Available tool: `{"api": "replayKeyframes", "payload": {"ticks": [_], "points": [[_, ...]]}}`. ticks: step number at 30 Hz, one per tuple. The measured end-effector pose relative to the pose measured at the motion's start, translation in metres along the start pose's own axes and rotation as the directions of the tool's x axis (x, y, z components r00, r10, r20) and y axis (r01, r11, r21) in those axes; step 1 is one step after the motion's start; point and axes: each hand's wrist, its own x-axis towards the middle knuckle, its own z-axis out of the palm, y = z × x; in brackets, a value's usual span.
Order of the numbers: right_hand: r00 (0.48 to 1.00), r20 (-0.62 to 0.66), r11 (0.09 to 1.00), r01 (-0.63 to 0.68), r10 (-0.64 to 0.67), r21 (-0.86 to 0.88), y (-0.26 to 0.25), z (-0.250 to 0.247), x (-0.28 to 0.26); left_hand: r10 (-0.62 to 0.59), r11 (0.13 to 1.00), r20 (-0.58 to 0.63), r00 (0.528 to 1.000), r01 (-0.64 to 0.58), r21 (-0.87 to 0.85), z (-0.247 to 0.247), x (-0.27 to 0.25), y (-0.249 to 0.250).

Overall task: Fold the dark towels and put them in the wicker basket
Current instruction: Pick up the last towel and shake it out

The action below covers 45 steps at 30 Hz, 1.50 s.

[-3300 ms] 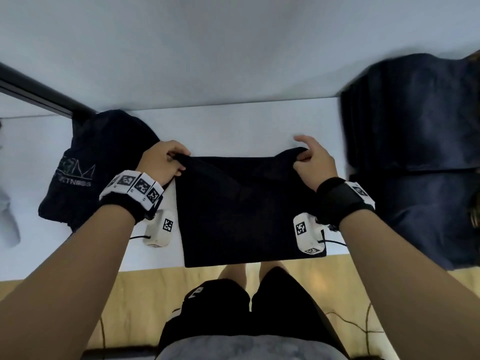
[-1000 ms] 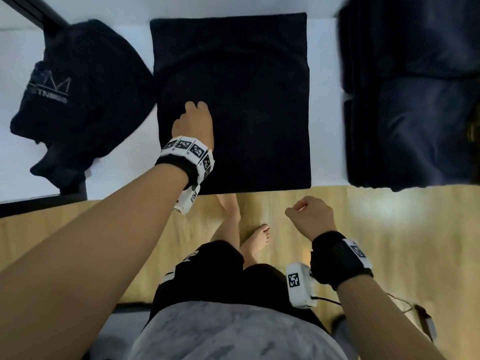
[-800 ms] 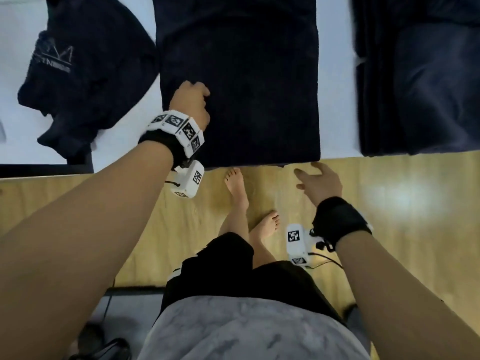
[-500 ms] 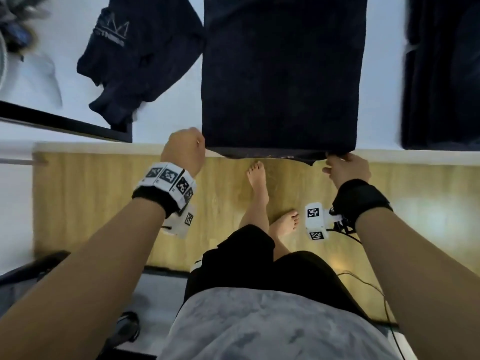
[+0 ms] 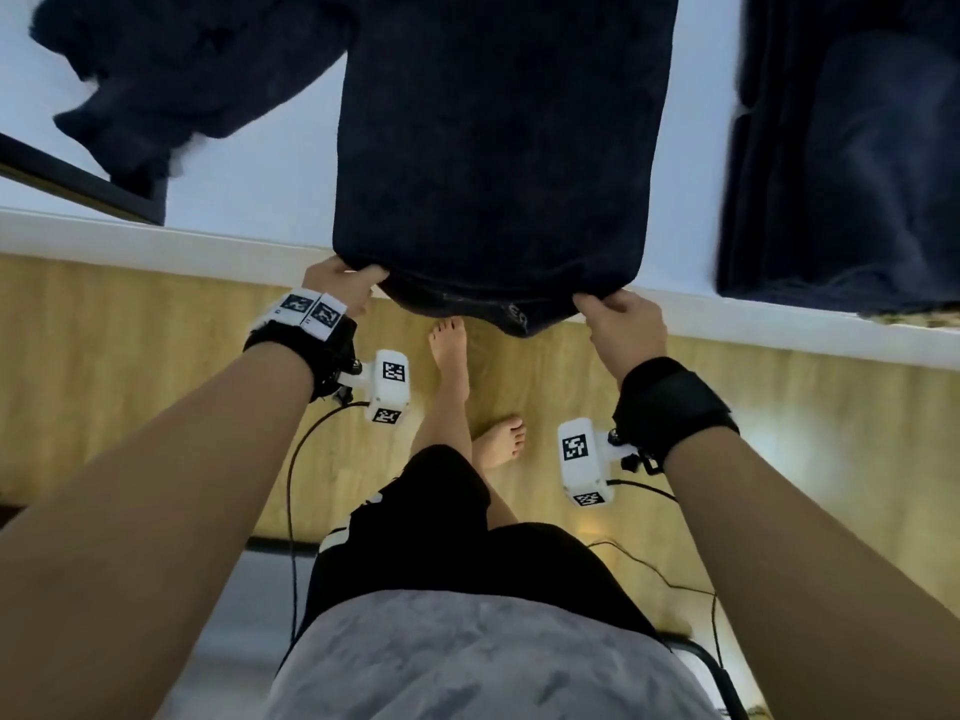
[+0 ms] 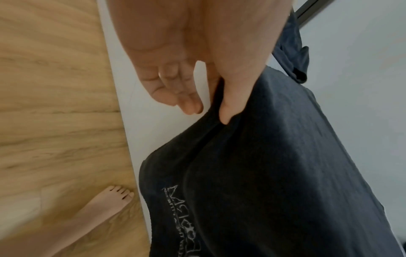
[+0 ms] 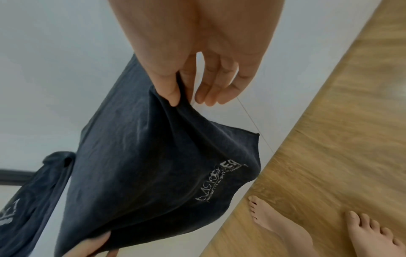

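Note:
A dark towel [image 5: 498, 127] lies folded flat on the white table [image 5: 270, 163], its near edge sagging over the table's front edge. My left hand [image 5: 358, 278] pinches the near-left corner between thumb and forefinger [image 6: 226, 111]. My right hand [image 5: 597, 304] pinches the near-right corner, thumb on top [image 7: 171, 97]. The lower layer [image 7: 222, 180] with a white printed logo hangs below the grip. A crumpled dark towel [image 5: 182, 70] lies at the back left. Folded dark towels [image 5: 841, 148] are stacked at the right. I see no wicker basket.
The table's white front edge [image 5: 156, 241] runs across the head view, with wooden floor [image 5: 130, 356] below it. My bare feet [image 5: 452, 356] stand close under the towel. A black frame bar [image 5: 78, 184] crosses the table at the left. Cables hang from the wrist cameras.
My left hand left the towel's top and slid to its near-left corner. My right hand rose from beside my body to the near-right corner. Both now pinch the near edge.

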Motion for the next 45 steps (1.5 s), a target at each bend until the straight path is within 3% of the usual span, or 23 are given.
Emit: {"api": "replayKeyframes", "payload": {"ticks": [2, 7, 14, 19, 23, 28, 31, 35, 39, 45], "points": [[0.999, -0.022, 1.000, 0.027, -0.028, -0.013, -0.004, -0.004, -0.006, 0.026, 0.999, 0.003, 1.000, -0.026, 0.043, -0.004, -0.011, 0.002], [0.994, -0.107, 0.986, 0.051, -0.034, 0.162, -0.025, -0.024, -0.016, 0.071, 0.995, 0.007, 0.997, -0.071, -0.065, -0.028, -0.043, 0.025], [0.953, -0.231, 0.938, 0.250, -0.195, 0.242, -0.075, -0.058, -0.007, 0.229, 0.891, 0.018, 0.973, -0.202, -0.407, -0.066, -0.080, 0.083], [0.925, -0.235, 0.883, 0.361, -0.299, 0.299, -0.111, -0.073, 0.012, 0.306, 0.821, -0.145, 0.941, -0.338, -0.460, -0.068, -0.071, 0.128], [0.941, -0.198, 0.891, 0.327, -0.275, 0.315, -0.135, -0.071, 0.036, 0.378, 0.798, -0.225, 0.898, -0.439, -0.412, -0.058, -0.055, 0.154], [0.971, -0.171, 0.890, 0.223, -0.166, 0.399, -0.155, -0.064, 0.073, 0.340, 0.822, -0.105, 0.934, -0.350, -0.450, -0.053, -0.029, 0.182], [0.985, -0.138, 0.902, 0.156, -0.108, 0.402, -0.162, -0.056, 0.095, 0.320, 0.856, -0.012, 0.947, -0.294, -0.424, -0.052, -0.011, 0.195], [0.992, -0.092, 0.965, 0.104, -0.083, 0.243, -0.159, -0.043, 0.112, 0.305, 0.927, 0.064, 0.950, -0.281, -0.249, -0.049, 0.010, 0.189], [0.985, -0.127, 0.986, 0.133, -0.120, 0.105, -0.147, -0.034, 0.100, 0.306, 0.952, -0.009, 0.952, -0.306, 0.012, -0.051, 0.015, 0.164], [0.967, -0.239, 0.993, 0.104, -0.087, 0.059, -0.105, -0.029, 0.054, 0.229, 0.969, -0.045, 0.972, -0.223, 0.102, -0.053, 0.001, 0.111]]}}
